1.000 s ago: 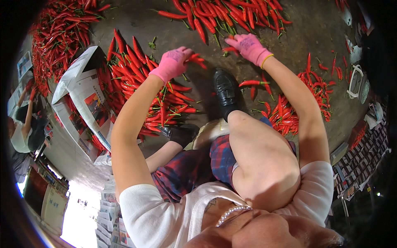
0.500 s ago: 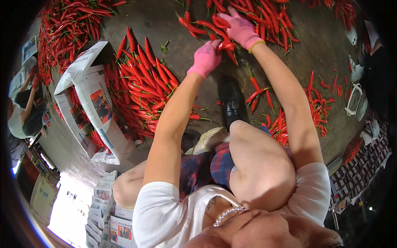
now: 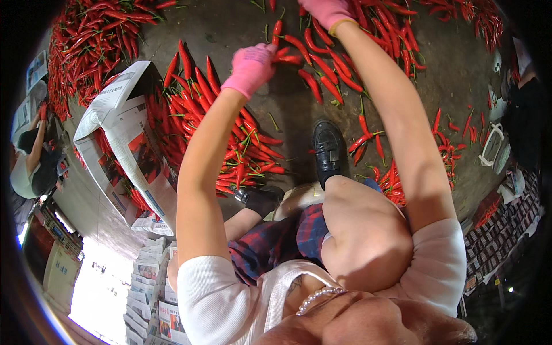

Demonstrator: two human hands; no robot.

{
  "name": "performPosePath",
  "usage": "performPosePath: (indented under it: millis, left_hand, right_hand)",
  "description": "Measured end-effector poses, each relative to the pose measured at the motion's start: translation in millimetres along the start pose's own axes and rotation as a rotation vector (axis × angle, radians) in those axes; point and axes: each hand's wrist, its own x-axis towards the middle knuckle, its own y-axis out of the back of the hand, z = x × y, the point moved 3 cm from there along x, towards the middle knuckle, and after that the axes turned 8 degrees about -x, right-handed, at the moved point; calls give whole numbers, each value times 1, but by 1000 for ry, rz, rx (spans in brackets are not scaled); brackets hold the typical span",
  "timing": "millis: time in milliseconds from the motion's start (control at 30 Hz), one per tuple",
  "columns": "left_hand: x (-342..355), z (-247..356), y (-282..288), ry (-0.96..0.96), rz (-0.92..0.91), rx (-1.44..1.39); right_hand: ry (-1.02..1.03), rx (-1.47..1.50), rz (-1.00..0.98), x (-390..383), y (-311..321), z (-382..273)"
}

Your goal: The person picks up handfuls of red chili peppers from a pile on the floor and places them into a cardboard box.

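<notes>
My left hand (image 3: 252,68), in a pink glove, is closed around a few red chili peppers (image 3: 288,59) that stick out past its fingers, above the dark floor. At the upper edge my right hand (image 3: 329,11), also gloved in pink, reaches over a far pile of chili peppers (image 3: 385,29). Its fingers are cut off by the frame. Several loose chili peppers (image 3: 328,72) lie between the hands and my black shoe (image 3: 329,146). Left of my left forearm, a heap of chili peppers (image 3: 198,109) rests against folded newspaper (image 3: 135,129).
A large chili pile (image 3: 95,46) covers the far left. Smaller piles (image 3: 391,181) lie by my right knee and at the far right. Stacked newspapers (image 3: 144,287) stand at lower left. Another person (image 3: 35,161) works at the left edge. A white-handled bag (image 3: 491,144) sits at right.
My left hand has moved left and away from the right one, carrying chili peppers. My right hand has moved farther off, to the upper edge. Loose peppers now lie spread between them.
</notes>
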Motion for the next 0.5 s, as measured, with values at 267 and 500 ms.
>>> performPosePath:
  millis: [267,500]
  left_hand:
    - [-47,-11,10,125,-35,-521]
    - [-18,40,-41,-228,79,90]
  right_hand:
    - [-210,733,-148,5,9,34]
    - [202,81,-29,-52,72,34]
